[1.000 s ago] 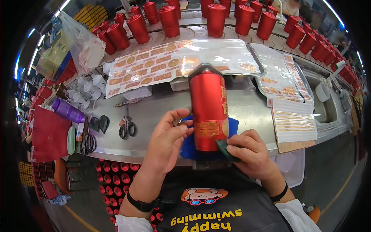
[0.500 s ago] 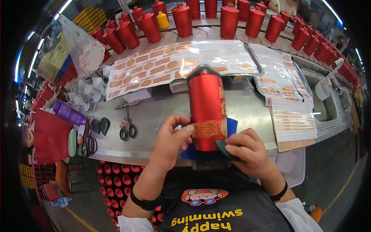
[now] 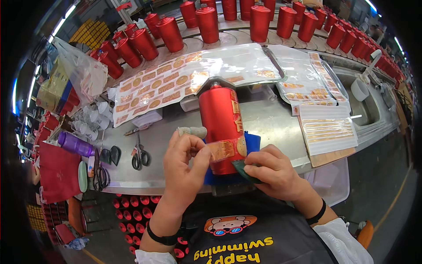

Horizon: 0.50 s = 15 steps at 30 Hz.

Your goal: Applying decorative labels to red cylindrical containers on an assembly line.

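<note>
A red bottle (image 3: 217,110) with gold lettering on its right side lies on a blue cloth (image 3: 252,141) before me. Near the bottle's lower end is a gold label on clear film (image 3: 222,150). My left hand (image 3: 182,169) pinches the film's left end between thumb and finger, holding it off the bottle's side. One of its fingers wears a pale fabric cot (image 3: 192,131). In my right hand (image 3: 277,171) is a dark green scraper (image 3: 244,170), its edge by the bottle's lower right, just below a round gold sticker (image 3: 241,146).
Sticker sheets (image 3: 158,83) cover the back of the metal table (image 3: 277,127). Scissors (image 3: 140,154), a purple bottle (image 3: 75,144) and small cups (image 3: 100,115) sit on the left. Gold strips on white backing (image 3: 329,130) and a sink (image 3: 371,108) are right. Red bottles (image 3: 206,24) line the conveyor.
My left hand has moved left from the bottle, drawing the label film's left end outward. The scraper stays at the bottle's lower right. A small yellow bottle on the conveyor has gone from view.
</note>
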### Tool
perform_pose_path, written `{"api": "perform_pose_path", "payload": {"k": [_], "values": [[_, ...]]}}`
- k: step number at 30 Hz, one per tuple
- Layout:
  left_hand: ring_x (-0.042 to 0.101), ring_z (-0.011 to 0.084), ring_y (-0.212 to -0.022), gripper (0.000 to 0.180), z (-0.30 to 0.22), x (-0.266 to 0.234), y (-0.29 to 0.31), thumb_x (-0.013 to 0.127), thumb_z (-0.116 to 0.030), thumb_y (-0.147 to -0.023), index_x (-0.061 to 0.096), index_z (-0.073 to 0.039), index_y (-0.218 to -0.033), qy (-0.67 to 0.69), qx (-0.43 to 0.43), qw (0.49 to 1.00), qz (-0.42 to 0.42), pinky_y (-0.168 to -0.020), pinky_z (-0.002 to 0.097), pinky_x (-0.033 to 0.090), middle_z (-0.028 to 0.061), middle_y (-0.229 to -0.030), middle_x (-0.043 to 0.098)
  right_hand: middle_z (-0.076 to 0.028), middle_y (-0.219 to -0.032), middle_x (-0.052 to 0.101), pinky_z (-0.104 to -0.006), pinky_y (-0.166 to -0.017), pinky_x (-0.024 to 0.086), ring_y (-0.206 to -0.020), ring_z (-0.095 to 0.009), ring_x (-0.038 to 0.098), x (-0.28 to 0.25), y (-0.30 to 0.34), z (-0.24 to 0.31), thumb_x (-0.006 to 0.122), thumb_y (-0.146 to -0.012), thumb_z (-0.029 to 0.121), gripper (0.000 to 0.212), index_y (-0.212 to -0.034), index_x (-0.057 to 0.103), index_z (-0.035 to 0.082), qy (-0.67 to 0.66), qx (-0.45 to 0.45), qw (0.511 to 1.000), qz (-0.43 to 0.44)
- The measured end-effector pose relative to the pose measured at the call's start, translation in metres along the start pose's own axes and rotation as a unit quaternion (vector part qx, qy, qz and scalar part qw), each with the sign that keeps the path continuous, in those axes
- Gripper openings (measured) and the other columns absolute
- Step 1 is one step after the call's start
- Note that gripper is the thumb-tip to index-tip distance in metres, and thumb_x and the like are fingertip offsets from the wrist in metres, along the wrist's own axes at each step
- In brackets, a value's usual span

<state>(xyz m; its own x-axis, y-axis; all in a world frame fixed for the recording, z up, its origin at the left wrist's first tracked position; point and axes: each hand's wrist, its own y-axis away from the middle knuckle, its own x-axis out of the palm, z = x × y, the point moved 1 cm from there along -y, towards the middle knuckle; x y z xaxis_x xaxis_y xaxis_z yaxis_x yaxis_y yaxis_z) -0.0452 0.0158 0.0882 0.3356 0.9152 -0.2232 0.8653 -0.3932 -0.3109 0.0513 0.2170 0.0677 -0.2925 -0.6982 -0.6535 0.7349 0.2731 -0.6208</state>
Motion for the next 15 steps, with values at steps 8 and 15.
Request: {"api": "perform_pose_path", "payload": {"k": [8,15], "values": [[0.047,0.007,-0.068,0.008,0.009,-0.003,0.005,0.06,-0.003,-0.086,0.055,0.001,-0.082,0.026,-0.027,0.999,-0.016,-0.062,0.0211,0.04,0.0034,-0.087,0.047,-0.007,-0.101,0.057,-0.035,-0.072,0.045,-0.08,-0.025,0.052,-0.002,-0.005,0.006,0.07,-0.062,0.0,0.037,-0.097,0.059,0.006,0.012,0.01,1.0,0.026],[0.044,0.0065,-0.068,0.006,0.02,-0.004,0.007,0.059,-0.002,-0.087,0.055,0.0,-0.083,0.018,-0.002,1.0,-0.013,-0.063,0.0204,0.038,0.0024,-0.086,0.046,-0.014,-0.114,0.058,-0.0382,-0.081,0.047,-0.091,-0.03,0.056,0.002,-0.003,0.001,0.064,-0.067,-0.008,0.044,-0.109,0.061,0.005,-0.012,0.037,0.999,-0.025]]}}
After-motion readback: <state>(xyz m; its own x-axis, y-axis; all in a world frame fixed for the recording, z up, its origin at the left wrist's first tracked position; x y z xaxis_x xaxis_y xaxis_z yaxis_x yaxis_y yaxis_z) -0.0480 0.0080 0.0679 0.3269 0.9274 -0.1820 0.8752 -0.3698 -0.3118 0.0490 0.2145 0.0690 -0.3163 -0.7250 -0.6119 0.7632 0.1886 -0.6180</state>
